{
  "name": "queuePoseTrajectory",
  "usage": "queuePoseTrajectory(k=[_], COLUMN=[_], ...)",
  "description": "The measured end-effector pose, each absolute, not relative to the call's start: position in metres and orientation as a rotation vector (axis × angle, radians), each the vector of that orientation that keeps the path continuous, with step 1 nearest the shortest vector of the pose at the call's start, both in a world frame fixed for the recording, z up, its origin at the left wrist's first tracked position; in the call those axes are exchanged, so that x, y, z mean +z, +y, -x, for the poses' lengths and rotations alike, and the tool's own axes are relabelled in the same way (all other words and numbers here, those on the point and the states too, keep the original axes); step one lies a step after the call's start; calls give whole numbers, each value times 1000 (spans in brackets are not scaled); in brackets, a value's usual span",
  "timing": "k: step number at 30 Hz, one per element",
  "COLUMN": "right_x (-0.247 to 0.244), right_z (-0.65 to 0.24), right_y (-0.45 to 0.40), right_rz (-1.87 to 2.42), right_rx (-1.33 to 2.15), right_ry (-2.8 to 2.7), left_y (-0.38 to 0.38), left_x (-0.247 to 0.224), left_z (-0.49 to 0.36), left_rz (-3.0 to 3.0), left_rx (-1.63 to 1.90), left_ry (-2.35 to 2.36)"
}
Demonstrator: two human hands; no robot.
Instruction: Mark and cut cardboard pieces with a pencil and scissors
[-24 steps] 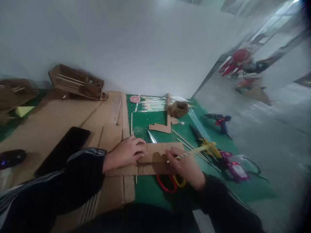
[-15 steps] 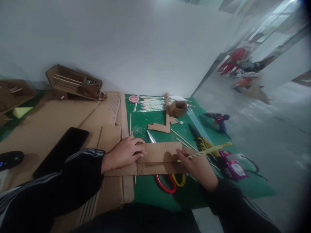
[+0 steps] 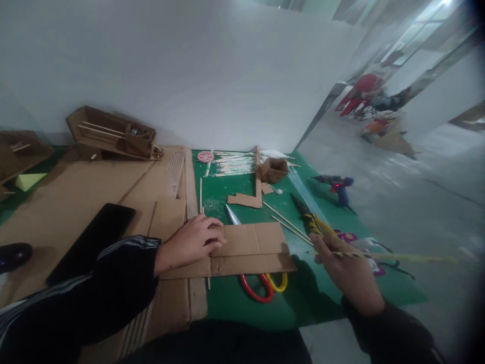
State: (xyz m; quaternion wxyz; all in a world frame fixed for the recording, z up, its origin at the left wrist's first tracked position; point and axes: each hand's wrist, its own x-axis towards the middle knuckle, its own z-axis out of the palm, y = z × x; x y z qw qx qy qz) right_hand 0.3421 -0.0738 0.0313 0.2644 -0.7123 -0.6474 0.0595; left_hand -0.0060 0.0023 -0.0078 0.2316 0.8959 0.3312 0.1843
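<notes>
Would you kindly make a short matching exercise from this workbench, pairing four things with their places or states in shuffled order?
Column one
1. Left hand
2. Right hand
3. Scissors
4. Glue gun

Column two
A. Partly covered by the cardboard strip, red and yellow handles showing
B. Lying on the green tabletop, with a small red glow
C. Resting on the cardboard strip
D. Gripping a yellow pencil

Right pairs: 1-C, 2-D, 3-A, 4-B
</notes>
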Motion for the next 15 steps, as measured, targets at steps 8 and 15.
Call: queuePoseTrajectory(k=[8,15], right_x=[53,39], right_z=[-296,-243], right_y=[-77,-56], right_rz=[1773,1593], right_rx=[543,609], right_ry=[-1863,-2064], left_y=[4,3], left_x=[-11,-7], left_z=[6,6], left_rz=[-2477,-2478], left_rx=[510,506], left_ry=[900,892])
